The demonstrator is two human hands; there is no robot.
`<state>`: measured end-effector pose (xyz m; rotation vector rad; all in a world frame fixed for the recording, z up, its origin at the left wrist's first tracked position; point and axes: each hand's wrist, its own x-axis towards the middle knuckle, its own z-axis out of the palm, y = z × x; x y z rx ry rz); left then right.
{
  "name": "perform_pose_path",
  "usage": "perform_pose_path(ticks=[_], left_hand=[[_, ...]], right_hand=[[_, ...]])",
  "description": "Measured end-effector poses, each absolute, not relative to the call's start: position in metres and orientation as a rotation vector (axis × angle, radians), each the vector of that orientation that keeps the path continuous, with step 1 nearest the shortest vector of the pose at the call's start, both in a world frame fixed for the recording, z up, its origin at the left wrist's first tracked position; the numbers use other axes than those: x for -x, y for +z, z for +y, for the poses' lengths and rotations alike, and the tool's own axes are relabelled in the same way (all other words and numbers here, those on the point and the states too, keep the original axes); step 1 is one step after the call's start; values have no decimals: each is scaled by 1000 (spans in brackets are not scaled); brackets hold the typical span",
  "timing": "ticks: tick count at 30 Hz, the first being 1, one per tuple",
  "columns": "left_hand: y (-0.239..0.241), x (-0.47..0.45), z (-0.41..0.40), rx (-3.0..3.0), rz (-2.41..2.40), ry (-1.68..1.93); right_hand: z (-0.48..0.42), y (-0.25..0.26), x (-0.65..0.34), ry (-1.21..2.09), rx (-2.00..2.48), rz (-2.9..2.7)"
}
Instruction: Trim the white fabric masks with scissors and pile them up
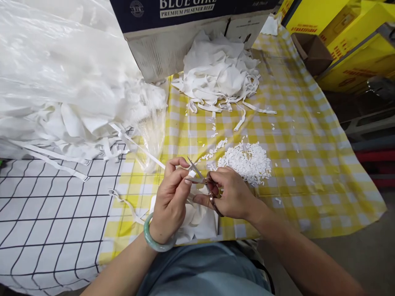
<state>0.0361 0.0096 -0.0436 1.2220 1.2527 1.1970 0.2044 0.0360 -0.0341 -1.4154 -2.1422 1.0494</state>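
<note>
My left hand (171, 196), with a green bangle at the wrist, pinches a white elastic strap (191, 174) between thumb and fingers. My right hand (231, 193) grips a pair of scissors (201, 177) whose open blades sit at the strap's end. A white fabric piece (200, 224) lies under both hands at the table's near edge. Just beyond the scissors sits a pile of small white cut bits (247, 161) on the yellow checked cloth (302, 135).
A heap of white straps and fabric (220, 74) lies at the back by a cardboard beer box (173, 37). A clear plastic bag full of white straps (61, 82) fills the left. A black-grid white cloth (49, 213) covers the near left. Yellow boxes (354, 45) stand at the right.
</note>
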Motion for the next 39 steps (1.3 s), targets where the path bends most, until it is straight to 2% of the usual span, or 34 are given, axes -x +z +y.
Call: perform_pose_path(ticks=[9, 29, 39], left_hand=[[-51, -38, 12, -1315, 1114, 1283], [-52, -39, 13, -1486, 1138, 1294], [-51, -43, 22, -1659, 1168, 1221]], right_hand=[[38, -33, -202, 1035, 1430, -2160], [38, -36, -203, 1066, 1410, -2117], [37, -41, -214, 1149, 1716, -2029]])
